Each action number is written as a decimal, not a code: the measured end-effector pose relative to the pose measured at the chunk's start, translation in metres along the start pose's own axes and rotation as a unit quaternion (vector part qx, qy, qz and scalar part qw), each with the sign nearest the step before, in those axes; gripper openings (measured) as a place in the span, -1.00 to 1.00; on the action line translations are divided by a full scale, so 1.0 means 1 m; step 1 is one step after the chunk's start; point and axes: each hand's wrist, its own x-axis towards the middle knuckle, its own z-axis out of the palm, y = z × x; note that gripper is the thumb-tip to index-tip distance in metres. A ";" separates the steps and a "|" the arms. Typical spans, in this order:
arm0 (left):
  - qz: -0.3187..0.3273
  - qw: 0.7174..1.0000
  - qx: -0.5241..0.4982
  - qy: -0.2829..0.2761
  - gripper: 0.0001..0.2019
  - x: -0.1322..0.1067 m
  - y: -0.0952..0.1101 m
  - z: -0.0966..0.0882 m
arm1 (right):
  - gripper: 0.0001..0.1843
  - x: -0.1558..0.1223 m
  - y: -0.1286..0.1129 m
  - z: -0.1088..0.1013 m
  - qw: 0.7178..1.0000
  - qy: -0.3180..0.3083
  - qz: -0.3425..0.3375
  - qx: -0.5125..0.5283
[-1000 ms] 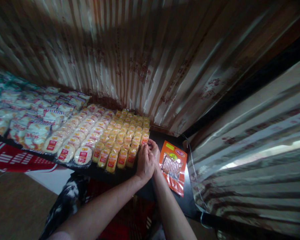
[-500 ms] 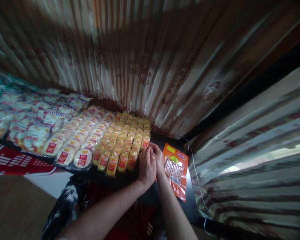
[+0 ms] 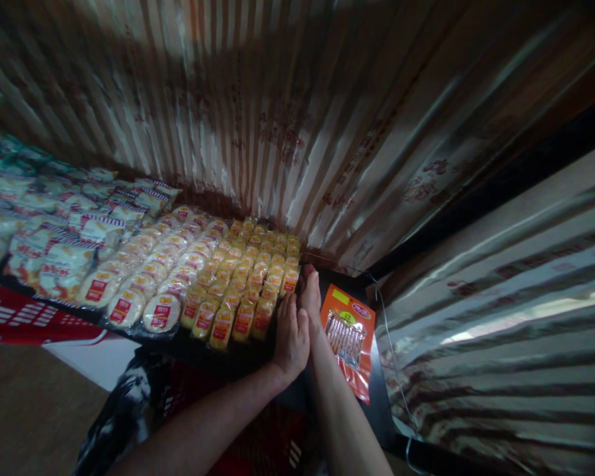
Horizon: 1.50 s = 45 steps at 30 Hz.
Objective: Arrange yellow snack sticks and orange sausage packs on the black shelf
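Rows of small yellow snack packs [image 3: 250,277] lie on a dark shelf [image 3: 327,277]. My left hand [image 3: 290,334] rests flat against the right edge of those rows, fingers stretched out and together. My right hand [image 3: 311,291] lies just beyond it, fingers extended along the same edge, touching the rightmost packs. Neither hand holds anything. An orange packet of sausages [image 3: 346,337] lies flat right of my right wrist.
Round white cakes with red labels [image 3: 143,277] and striped bags [image 3: 54,244] fill the shelf to the left. A corrugated metal wall [image 3: 277,119] stands behind and curves round the right. A thin white wire [image 3: 384,330] runs beside the orange packet.
Both hands were bunched together at the packs' edge; now their fingers are straightened, and my right hand has slid farther toward the wall.
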 end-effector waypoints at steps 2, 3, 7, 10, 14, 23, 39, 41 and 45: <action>-0.006 1.000 -0.009 -0.004 -0.53 -0.001 0.001 -0.001 | -0.22 0.004 -0.004 0.008 1.000 0.000 0.021 0.016; -0.009 1.000 -0.012 -0.006 -0.52 -0.001 0.002 -0.002 | -0.23 0.004 -0.008 0.012 0.999 -0.002 0.027 0.018; -0.018 0.999 -0.025 -0.014 -0.48 -0.002 0.006 -0.005 | -0.20 0.000 -0.025 0.023 0.999 -0.017 0.041 0.006; -0.036 0.998 -0.038 -0.016 -0.48 -0.001 0.006 -0.006 | -0.16 -0.002 -0.027 0.026 0.998 -0.023 0.050 -0.010; -0.060 0.997 -0.046 -0.004 -0.49 0.000 0.005 -0.006 | -0.16 -0.001 -0.021 0.028 0.999 -0.028 0.028 -0.013; -0.063 0.997 -0.042 -0.012 -0.50 -0.003 0.007 -0.008 | -0.18 -0.005 -0.025 0.025 0.999 -0.001 0.044 -0.002; -0.092 0.994 -0.040 -0.048 -0.51 -0.052 0.012 -0.023 | -0.30 -0.046 -0.022 -0.001 0.998 0.031 0.032 -0.050; -0.093 0.993 -0.043 -0.060 -0.53 -0.062 0.013 -0.031 | -0.35 -0.058 -0.024 -0.002 0.998 0.055 0.020 -0.028; -0.065 0.993 -0.025 -0.090 -0.58 -0.084 0.012 -0.047 | -0.50 -0.091 -0.028 -0.005 0.990 0.130 0.028 0.052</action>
